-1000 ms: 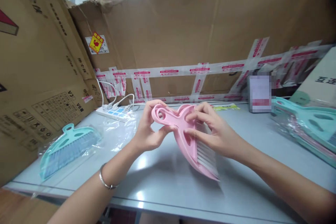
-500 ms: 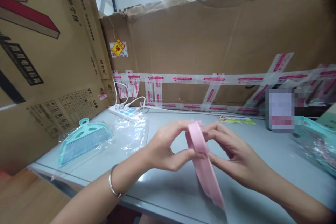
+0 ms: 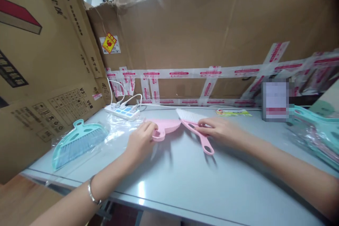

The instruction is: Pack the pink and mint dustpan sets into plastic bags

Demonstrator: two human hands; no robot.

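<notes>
My left hand [image 3: 141, 137] is closed on the handle end of a pink dustpan [image 3: 169, 126], held tilted just above the grey table. In my right hand [image 3: 221, 129] is a pink hand brush [image 3: 194, 130] with white bristles, gripped near the middle of its body. The brush's looped handle points toward me and its bristles face away. The far tip of the brush meets or nearly meets the dustpan's right edge; I cannot tell if they touch. My left fingers hide part of the dustpan.
A turquoise brush and dustpan set [image 3: 79, 144] lies at the left on clear plastic. Behind it is a white power strip [image 3: 123, 112] with cables. More turquoise items in plastic [image 3: 317, 130] and a blurred upright box [image 3: 276, 100] stand right. Cardboard walls [image 3: 180, 24] enclose the back.
The pink brush and dustpan, earlier held together on edge between both hands, are now apart. The dustpan has moved left with my left hand, the brush farther back with my right.
</notes>
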